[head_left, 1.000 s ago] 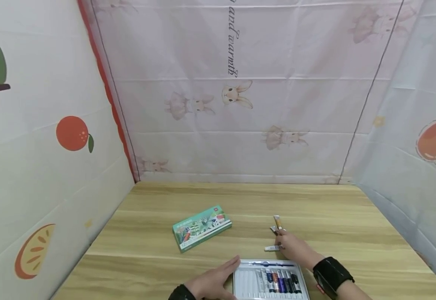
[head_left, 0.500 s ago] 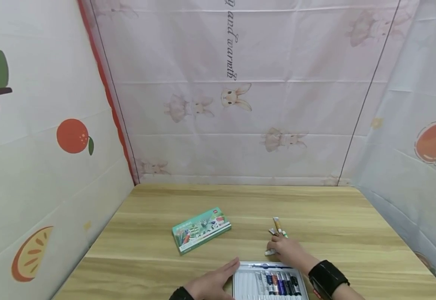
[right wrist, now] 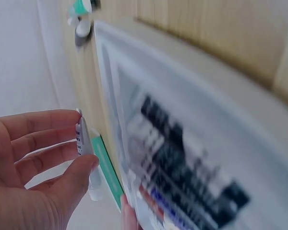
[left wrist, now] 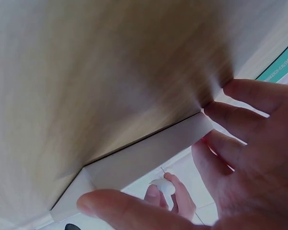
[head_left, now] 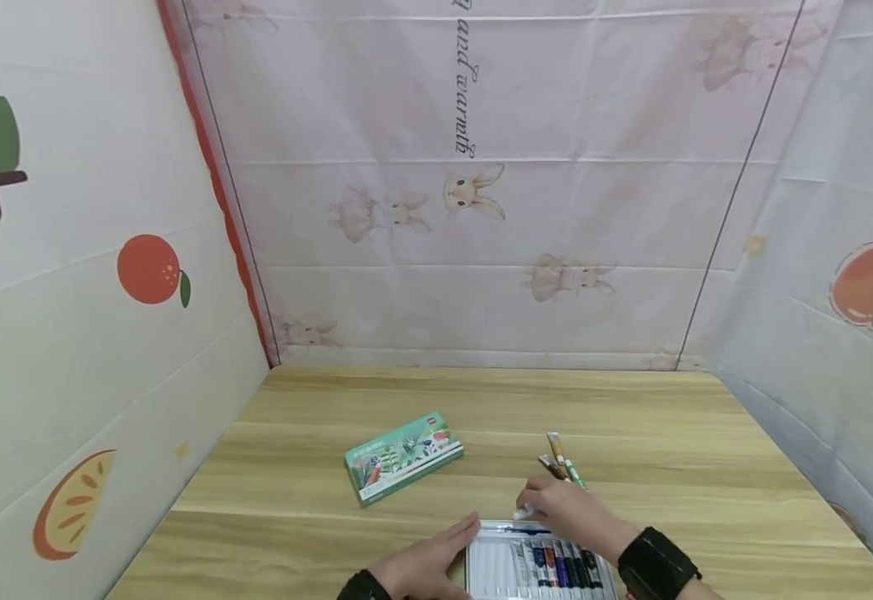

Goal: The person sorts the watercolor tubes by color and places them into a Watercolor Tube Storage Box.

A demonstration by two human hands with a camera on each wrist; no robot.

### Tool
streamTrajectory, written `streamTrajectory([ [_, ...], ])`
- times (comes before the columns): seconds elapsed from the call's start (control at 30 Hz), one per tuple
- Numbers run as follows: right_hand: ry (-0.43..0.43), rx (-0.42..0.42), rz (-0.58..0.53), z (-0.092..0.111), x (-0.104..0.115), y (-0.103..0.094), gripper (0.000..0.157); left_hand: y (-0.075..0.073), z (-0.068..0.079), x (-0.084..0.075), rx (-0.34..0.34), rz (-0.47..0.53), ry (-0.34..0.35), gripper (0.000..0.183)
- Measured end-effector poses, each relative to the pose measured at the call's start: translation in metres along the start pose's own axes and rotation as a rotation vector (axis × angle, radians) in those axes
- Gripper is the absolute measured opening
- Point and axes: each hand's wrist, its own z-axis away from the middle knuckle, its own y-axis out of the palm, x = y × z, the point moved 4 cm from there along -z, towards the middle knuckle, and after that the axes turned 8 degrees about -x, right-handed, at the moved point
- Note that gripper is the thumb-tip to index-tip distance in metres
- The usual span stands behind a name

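My right hand (head_left: 574, 515) pinches a white paint tube (head_left: 524, 513) between thumb and fingertips, just above the far edge of a white tray (head_left: 490, 562). In the right wrist view the tube (right wrist: 82, 139) has small dark print and a white cap pointing down. Several paint tubes with coloured labels lie side by side in the tray's right part, and a thin brush lies along its far side. My left hand (head_left: 428, 562) rests against the tray's left edge, fingers extended; the left wrist view shows fingers and thumb along the tray's side wall (left wrist: 144, 160).
Beyond my right hand lie loose tubes on the wooden table: a yellow one (head_left: 555, 447), a green one (head_left: 574, 473) and a dark brown one (head_left: 551, 467). A green illustrated box (head_left: 403, 458) lies left of them. Printed cloth walls surround the table.
My right hand has picked up the white paint tube from the table and moved it left and nearer, to the tray's far edge. The left hand stays at the tray.
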Motion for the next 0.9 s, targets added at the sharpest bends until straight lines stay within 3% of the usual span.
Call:
streamTrajectory([
  [0.33,-0.109,-0.049,-0.034,-0.003,0.024,0.001,0.022,0.000,0.002,-0.002,-0.002,0.029,-0.002,0.080],
  [0.57,-0.167,-0.005,-0.139,-0.003,0.043,0.005,0.024,0.000,0.003,-0.001,-0.010,0.020,-0.013,0.080],
  [0.9,-0.274,0.065,-0.193,0.000,0.065,0.014,0.024,-0.001,0.003,-0.002,-0.024,0.031,0.015,0.080],
])
